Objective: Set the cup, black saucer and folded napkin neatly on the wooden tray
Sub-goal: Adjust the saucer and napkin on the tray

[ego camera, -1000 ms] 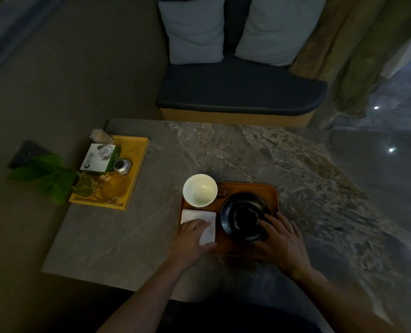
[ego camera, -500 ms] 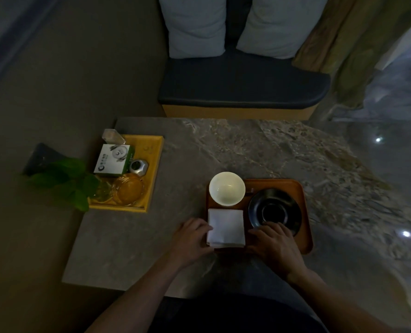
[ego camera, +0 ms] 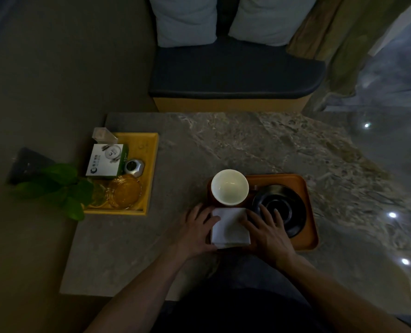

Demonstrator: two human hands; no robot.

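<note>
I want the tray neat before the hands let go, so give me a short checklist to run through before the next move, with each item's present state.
1. Cup upright on the wooden tray, far left corner: ok.
2. Black saucer lying within the tray's rim, on its right half: ok.
3. Folded napkin fully inside the tray: cannot tell, its near edge sits at the tray's near rim.
4. Napkin square to the tray: not ok, it looks slightly skewed.
5. Left hand and right hand flat at the napkin's sides, ready to nudge it: ok.
6. Napkin clear of the cup: cannot tell, the cup overlaps its far edge in this view.
</note>
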